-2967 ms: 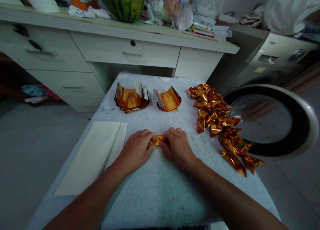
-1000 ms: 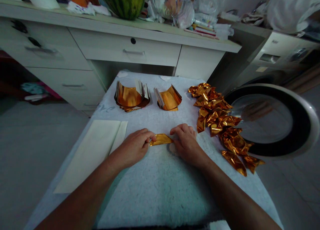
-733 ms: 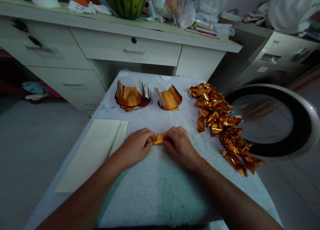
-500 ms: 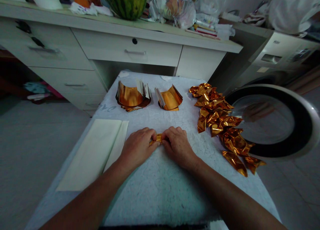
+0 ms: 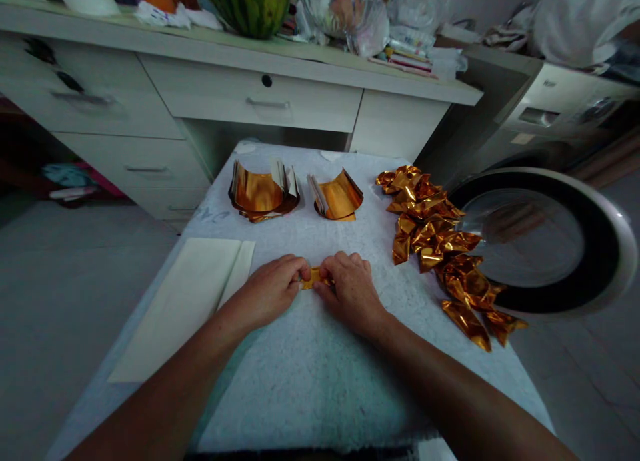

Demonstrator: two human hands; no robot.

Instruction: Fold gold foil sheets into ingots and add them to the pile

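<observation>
A small folded strip of gold foil paper (image 5: 313, 278) lies between my two hands at the middle of the cloth-covered table (image 5: 320, 381). My left hand (image 5: 280, 284) pinches its left end with thumb and finger. At the other end, my right hand (image 5: 350, 287) is closed on it the same way, hiding that end. Beyond my hands stand two curved stacks of gold foil paper, a larger stack (image 5: 257, 193) on the left and a smaller stack (image 5: 339, 197) beside it. Several folded gold foil pieces (image 5: 430, 227) are heaped along the right side.
Folded pale paper (image 5: 185, 301) lies at the table's left. Behind the table is a white drawer cabinet (image 5: 260, 104) bearing a watermelon (image 5: 247, 7) and plastic bags. A washing machine (image 5: 555, 107) stands at the right, its round door (image 5: 617, 247) swung out close to the foil heap.
My left thumb and fingers have shifted slightly left on the foil strip, and more of its flat face shows between my hands. The view has moved a little.
</observation>
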